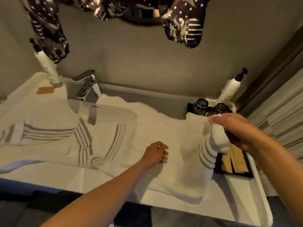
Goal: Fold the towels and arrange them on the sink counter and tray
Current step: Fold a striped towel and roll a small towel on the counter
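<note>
- Here, a white towel (164, 128) with grey stripes lies spread across the sink and the desk (237, 202), reaching from nine o'clock to three o'clock.
- The right hand (237, 128), at three o'clock, has its fingers (218, 118) pinched shut on a bunched corner of the towel, lifted clear of the desk above the black tray (249, 174).
- The left hand (155, 153) rests near the centre on the flat cloth, its fingers (164, 155) curled loosely together, pressing down and gripping nothing.
- The tray holds tan packets at its near end and two dark jars (200, 104) at its far end.
- A chrome faucet (88, 86) stands at eleven o'clock, with a pump bottle (229, 90) at two o'clock.
</note>
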